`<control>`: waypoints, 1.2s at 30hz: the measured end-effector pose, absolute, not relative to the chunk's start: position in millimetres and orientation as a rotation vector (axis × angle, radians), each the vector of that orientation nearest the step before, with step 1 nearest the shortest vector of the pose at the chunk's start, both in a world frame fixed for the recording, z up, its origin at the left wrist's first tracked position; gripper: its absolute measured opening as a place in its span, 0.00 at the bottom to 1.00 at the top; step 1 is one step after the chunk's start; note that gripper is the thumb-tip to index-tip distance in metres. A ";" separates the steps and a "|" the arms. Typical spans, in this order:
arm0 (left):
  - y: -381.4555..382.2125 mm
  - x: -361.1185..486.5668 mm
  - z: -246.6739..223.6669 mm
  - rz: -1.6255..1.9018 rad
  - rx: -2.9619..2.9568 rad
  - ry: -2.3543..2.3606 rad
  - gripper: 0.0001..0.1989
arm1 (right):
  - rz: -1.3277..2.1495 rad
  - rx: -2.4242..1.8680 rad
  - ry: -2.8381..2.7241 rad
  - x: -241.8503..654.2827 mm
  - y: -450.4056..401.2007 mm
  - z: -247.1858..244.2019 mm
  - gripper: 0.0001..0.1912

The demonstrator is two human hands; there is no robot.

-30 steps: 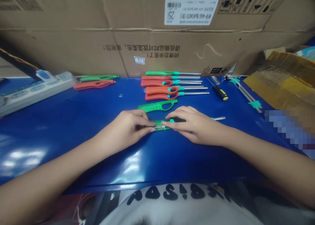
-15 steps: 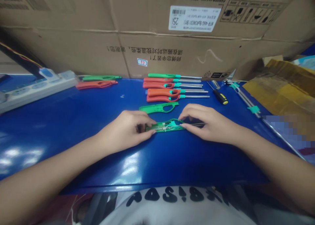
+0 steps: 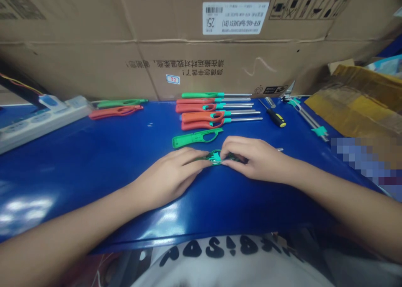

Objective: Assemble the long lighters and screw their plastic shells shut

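Observation:
An opened green lighter (image 3: 215,157) with teal and white inner parts lies on the blue table between my hands. My left hand (image 3: 177,170) covers its handle end, fingers closed on it. From the right, my right hand (image 3: 248,156) pinches it near the teal part, with thumb and forefinger together. A metal tube end (image 3: 279,149) shows beyond my right wrist. Just behind my hands lies a loose green half shell (image 3: 196,138). Farther back, several red, orange and green lighters (image 3: 204,117) with metal tubes lie in a stack of rows.
A large cardboard box (image 3: 109,36) stands along the back. At the left are a white power strip (image 3: 47,121) and green and red shells (image 3: 116,111). A screwdriver (image 3: 278,118), metal tubes with teal parts (image 3: 310,121) and a yellow-taped carton (image 3: 361,103) are at the right.
My left hand has slid right along the green lighter, covering more of its handle. My right hand's fingers have closed in around the teal part. The view has shifted slightly.

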State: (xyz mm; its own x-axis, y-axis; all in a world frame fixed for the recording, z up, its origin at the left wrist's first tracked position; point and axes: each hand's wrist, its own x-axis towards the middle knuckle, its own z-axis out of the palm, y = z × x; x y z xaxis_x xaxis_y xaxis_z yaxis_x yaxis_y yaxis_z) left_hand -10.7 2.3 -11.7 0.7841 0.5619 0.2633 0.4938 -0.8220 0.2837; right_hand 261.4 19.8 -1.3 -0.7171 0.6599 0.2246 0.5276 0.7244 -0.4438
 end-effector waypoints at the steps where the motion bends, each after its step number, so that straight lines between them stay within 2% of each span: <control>1: 2.5 -10.7 -12.4 0.498 2.768 0.830 0.17 | 0.506 -0.911 -2.558 261.3 19.7 -1.1 0.03; 20: 4.1 -9.7 -15.6 0.513 2.675 0.777 0.18 | 0.578 -0.925 -2.504 259.6 23.5 -2.1 0.02; 29: 3.8 -6.9 -14.0 0.493 2.679 0.793 0.18 | 0.798 -0.990 -2.427 262.3 25.6 1.7 0.05; 36: 3.8 -7.3 -14.1 0.477 2.692 0.791 0.17 | 0.647 -0.942 -2.523 263.9 26.1 4.9 0.04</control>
